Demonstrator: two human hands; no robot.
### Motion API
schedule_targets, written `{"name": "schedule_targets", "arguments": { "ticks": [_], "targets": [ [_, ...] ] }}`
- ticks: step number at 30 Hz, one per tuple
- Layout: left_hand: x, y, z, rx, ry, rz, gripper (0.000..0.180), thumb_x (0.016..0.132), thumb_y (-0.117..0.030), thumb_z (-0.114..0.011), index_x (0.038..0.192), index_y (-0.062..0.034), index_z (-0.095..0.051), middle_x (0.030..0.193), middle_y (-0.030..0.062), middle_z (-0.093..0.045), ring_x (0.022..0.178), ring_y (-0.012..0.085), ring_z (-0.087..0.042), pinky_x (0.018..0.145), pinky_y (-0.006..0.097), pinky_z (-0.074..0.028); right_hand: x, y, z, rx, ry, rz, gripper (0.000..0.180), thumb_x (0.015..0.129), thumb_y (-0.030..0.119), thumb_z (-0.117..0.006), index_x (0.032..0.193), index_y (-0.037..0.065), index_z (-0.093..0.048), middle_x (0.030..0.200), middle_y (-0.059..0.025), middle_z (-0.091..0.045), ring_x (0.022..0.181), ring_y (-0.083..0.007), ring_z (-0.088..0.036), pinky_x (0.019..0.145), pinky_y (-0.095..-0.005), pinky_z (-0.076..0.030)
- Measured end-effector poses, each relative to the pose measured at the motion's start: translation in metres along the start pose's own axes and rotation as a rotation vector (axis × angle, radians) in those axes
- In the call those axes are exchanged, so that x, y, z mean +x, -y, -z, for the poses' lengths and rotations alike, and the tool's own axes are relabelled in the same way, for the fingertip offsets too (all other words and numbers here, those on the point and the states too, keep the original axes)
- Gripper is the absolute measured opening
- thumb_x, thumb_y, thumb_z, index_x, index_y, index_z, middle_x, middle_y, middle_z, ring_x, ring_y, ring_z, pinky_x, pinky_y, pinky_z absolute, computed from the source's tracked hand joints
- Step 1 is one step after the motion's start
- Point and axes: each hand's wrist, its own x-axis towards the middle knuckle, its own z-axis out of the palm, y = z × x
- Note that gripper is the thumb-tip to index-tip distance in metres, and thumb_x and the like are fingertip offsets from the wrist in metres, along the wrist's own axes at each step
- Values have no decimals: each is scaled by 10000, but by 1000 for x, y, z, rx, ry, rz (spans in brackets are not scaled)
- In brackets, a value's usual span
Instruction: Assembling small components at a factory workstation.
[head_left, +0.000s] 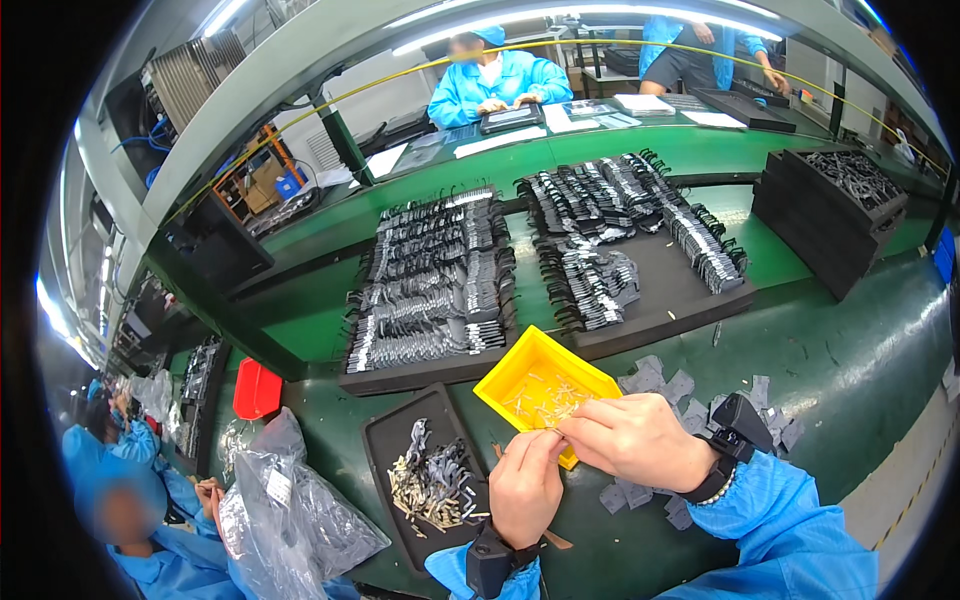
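Note:
My left hand (527,485) and my right hand (630,435) meet at the near edge of a yellow bin (590,378), fingertips pinched close together. Whatever lies between the fingers is too small to make out. Small pale slim pieces (545,400) are scattered on the bin's floor. To the left of my left hand is a black tray (388,428), heaped with dark grey bent parts (452,470) and cream-coloured small pieces (415,490). Flat grey pieces (685,388) lie loosely on the green table around my right wrist, partly hidden by it.
Two black foam boards (690,318) (425,375) carry rows of dark parts beyond the bin. Stacked black trays (825,225) stand at right. A red bin (258,390) and clear plastic bags (300,510) lie left. Co-workers in blue sit left and across (497,80).

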Motion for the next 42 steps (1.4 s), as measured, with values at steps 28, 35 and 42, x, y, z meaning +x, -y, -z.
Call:
{"name": "schedule_targets", "arguments": {
  "ticks": [28, 35, 42],
  "targets": [
    [-5, 0, 0, -393, 56, 396, 49, 812, 29, -573, 849, 53, -594, 726, 106, -629, 621, 147, -629, 563, 239, -511, 0, -2, 4, -27, 20, 42, 185, 701, 159, -605, 865, 83, -565, 718, -14, -540, 661, -162, -600, 533, -278, -475],
    [-5, 0, 0, -74, 61, 134, 72, 790, 33, -589, 861, 30, -598, 704, 116, -610, 597, 174, -633, 528, 240, -496, -1, -1, 3, -67, 52, 51, 140, 706, 158, -599, 810, 85, -541, 684, -12, -510, 648, -166, -595, 529, -285, -471],
    [-3, -3, -2, -197, 30, 293, 69, 787, -15, -611, 850, 8, -596, 746, 116, -621, 652, 214, -631, 568, 277, -491, -2, -1, -5, 15, -62, -25, 121, 699, 155, -632, 764, 86, -556, 693, -17, -534, 640, -175, -596, 521, -281, -471]
  ]
}}
